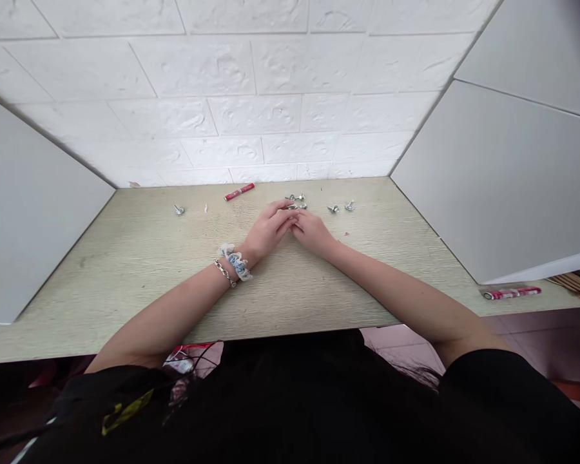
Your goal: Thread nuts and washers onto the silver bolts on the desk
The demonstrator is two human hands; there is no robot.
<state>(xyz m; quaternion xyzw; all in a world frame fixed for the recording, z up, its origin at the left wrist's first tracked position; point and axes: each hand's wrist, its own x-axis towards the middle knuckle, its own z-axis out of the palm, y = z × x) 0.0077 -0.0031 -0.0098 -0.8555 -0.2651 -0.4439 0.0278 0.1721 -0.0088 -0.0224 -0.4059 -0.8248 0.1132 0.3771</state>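
My left hand (269, 229) and my right hand (313, 233) meet at the middle of the table, fingertips touching. The fingers of both are closed together, and whatever lies between them is too small and covered to make out. Just beyond the fingertips lies a small group of silvery bolts (300, 197), partly hidden by my left hand. Two more loose bolts, one nearer (334, 209) and one farther right (350, 205), rest to the right of my hands. Another single bolt (179, 210) lies well to the left.
A pale wood-grain table (280, 283) runs to a white brick-patterned wall (232, 71). Grey panels stand at left (33, 212) and right (517, 187). A red stick-like item (239, 192) lies near the wall; a similar pink-red one (512, 293) sits by the right panel.
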